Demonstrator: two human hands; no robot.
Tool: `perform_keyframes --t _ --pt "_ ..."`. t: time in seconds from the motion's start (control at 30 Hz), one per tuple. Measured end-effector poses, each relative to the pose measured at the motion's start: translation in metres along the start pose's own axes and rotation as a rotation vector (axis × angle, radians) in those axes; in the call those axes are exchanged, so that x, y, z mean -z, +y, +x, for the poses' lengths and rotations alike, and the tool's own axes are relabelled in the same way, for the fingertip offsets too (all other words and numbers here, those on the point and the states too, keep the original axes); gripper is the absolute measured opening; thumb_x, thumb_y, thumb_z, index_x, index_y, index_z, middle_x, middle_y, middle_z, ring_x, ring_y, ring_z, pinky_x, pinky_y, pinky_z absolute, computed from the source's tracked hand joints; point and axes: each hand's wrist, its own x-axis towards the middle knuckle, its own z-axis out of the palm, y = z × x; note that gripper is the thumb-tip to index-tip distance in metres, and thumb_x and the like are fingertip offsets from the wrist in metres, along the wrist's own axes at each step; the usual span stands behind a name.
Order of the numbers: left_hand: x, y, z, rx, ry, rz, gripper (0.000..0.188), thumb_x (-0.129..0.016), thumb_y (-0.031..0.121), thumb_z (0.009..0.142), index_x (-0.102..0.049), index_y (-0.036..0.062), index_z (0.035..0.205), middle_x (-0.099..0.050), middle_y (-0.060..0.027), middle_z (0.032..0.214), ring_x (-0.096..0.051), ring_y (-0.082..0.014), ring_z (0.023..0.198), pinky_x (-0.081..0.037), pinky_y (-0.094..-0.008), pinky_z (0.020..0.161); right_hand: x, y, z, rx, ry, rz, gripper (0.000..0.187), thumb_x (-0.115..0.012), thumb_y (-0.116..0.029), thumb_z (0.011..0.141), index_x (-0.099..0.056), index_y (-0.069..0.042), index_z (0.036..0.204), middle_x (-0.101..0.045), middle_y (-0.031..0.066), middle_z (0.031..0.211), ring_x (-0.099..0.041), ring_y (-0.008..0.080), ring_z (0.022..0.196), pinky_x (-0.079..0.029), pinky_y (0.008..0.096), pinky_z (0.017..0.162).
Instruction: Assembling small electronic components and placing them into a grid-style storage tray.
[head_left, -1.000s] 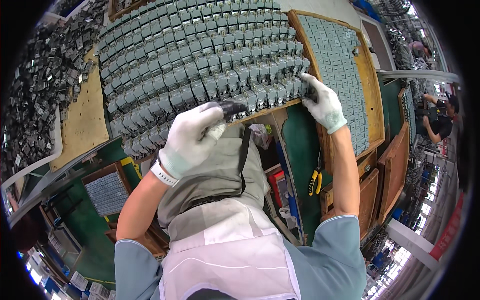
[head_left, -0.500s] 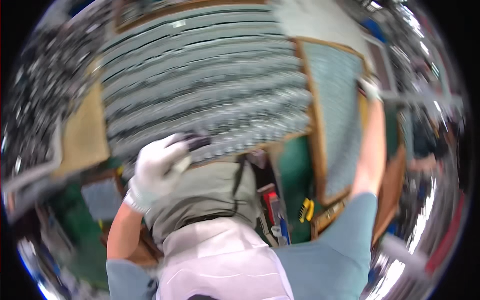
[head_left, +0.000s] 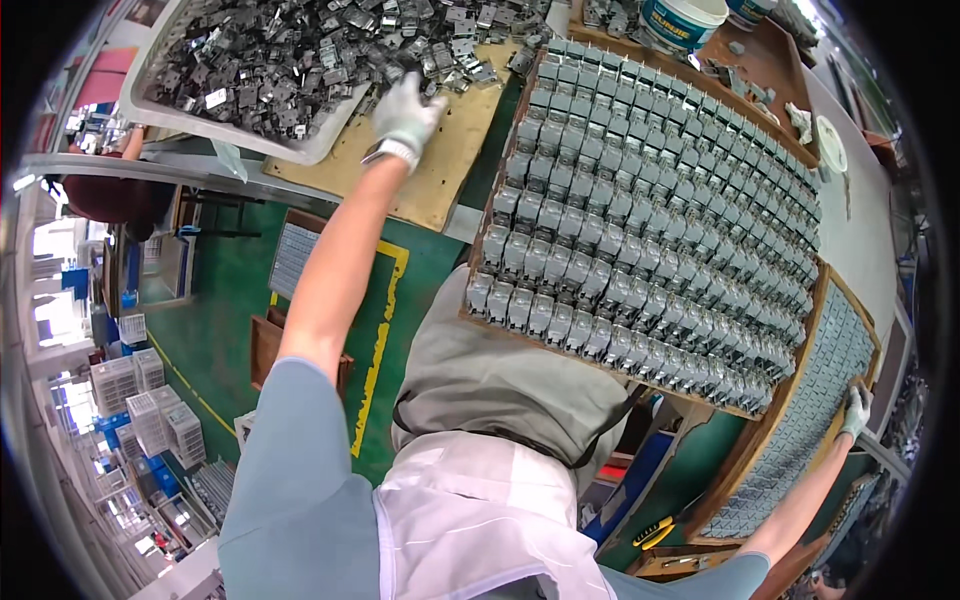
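Note:
My left hand (head_left: 408, 115), in a white glove, reaches out to the far left. Its thumb and fingers are apart at the near edge of a heap of small dark and silvery metal parts (head_left: 300, 65). Beneath it lies a tan board (head_left: 430, 185). In front of my lap stands a wooden tray (head_left: 600, 357) packed with rows of grey block-shaped parts (head_left: 640, 210). At the far right my gloved right hand (head_left: 856, 410) is by the rim of a second wooden tray (head_left: 815, 300), its fingers curled. Whatever they hold is too small to make out.
A pale plastic bin (head_left: 315, 150) holds most of the heap. White tubs (head_left: 685, 22) and a brown wooden tray (head_left: 790, 90) stand at the back. Yellow-handled pliers (head_left: 655, 532) lie low on the right. Stacked white crates (head_left: 165, 420) stand on the left, where another person (head_left: 110, 195) is partly visible.
My view has swung left. My left hand, earlier over the near edge of the packed tray with a dark part, has moved to the heap and opened. My right hand remains by the second tray.

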Motion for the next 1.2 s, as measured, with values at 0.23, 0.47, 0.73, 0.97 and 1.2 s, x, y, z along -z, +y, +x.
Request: perform_keyframes --t 0.23,0.47,0.73,0.97,1.2 --pt "0.02 0.011 -0.009 -0.061 -0.273 0.13 0.049 -0.062 0.023 0.081 -0.047 0.0102 0.126 -0.066 -0.0206 0.103 -0.064 -0.0405 0.096 -0.052 -0.0501 0.083 0.001 -0.153 -0.103 -0.135 -0.126 0.195 0.039 -0.067 -0.023 0.091 -0.063 -0.003 0.124 -0.062 -0.0015 0.096 -0.055 0.0064 0.079 -0.044 0.0204 0.07" --pt "0.036 -0.002 -0.049 -0.542 -0.126 0.205 0.049 -0.06 0.004 0.075 -0.057 0.013 0.123 -0.066 -0.0144 0.094 -0.062 -0.0343 0.096 -0.045 -0.0468 0.087 -0.046 -0.307 -0.186 0.072 -0.396 0.19 0.04 -0.065 -0.016 0.091 -0.057 0.001 0.127 -0.061 0.0005 0.109 -0.053 0.0059 0.089 -0.041 0.0199 0.078" --pt "0.073 0.059 -0.114 0.273 -0.265 -1.96 0.043 -0.046 -0.004 0.079 -0.052 -0.0076 0.121 -0.063 -0.0151 0.11 -0.062 -0.0232 0.095 -0.048 -0.0307 0.09 -0.159 -0.426 -0.313 -0.011 -0.536 0.514 0.049 -0.074 -0.02 0.078 -0.061 0.001 0.12 -0.065 0.007 0.108 -0.06 0.0145 0.094 -0.048 0.0282 0.086" --pt "0.112 0.139 -0.199 0.178 -0.735 -1.9 0.051 -0.063 0.006 0.082 -0.051 -0.003 0.131 -0.062 -0.0113 0.115 -0.061 -0.0206 0.104 -0.046 -0.0344 0.097 -0.221 -0.497 -0.379 -0.09 -0.812 0.879 0.058 -0.076 -0.025 0.078 -0.059 0.005 0.124 -0.067 0.0114 0.112 -0.064 0.0179 0.1 -0.052 0.0293 0.086" --pt "0.115 0.16 -0.246 0.131 -1.02 -1.729 0.042 -0.063 0.001 0.088 -0.054 -0.0038 0.128 -0.061 -0.0074 0.119 -0.06 -0.0123 0.104 -0.051 -0.0279 0.091 -0.251 -0.474 -0.401 0.15 -0.696 0.848 0.037 -0.076 -0.002 0.078 -0.067 0.003 0.114 -0.061 0.0102 0.117 -0.063 0.0166 0.101 -0.052 0.0268 0.085"
